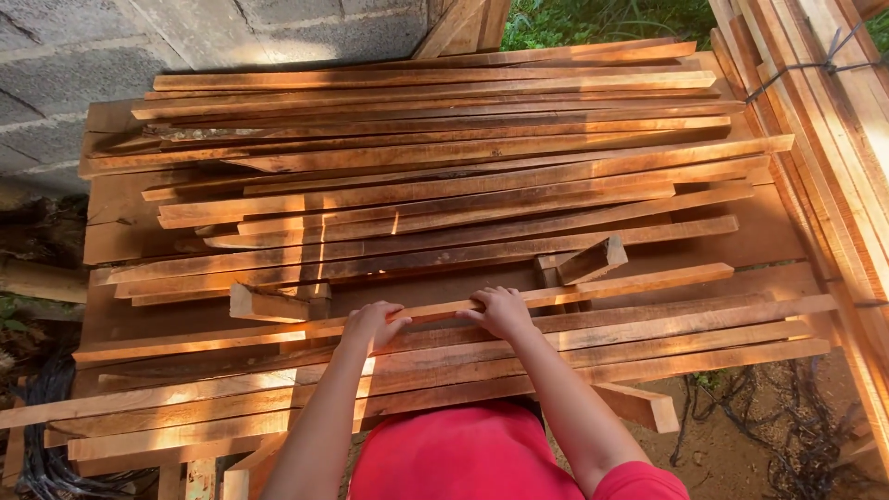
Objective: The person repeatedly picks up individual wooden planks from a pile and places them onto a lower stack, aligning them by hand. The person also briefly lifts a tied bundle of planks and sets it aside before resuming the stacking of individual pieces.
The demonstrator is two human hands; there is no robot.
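Both hands atop long slat

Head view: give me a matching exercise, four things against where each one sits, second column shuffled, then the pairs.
Things:
1. left hand
2. right hand
3. short wood offcut
4. concrete block wall

Places:
A. far left, behind the stack
B. on the long wood slat, nearer its middle
C. lying tilted on the stack, just beyond the hands
D. on the same slat, toward its left end

Pairs: 1-D, 2-B, 3-C, 4-A
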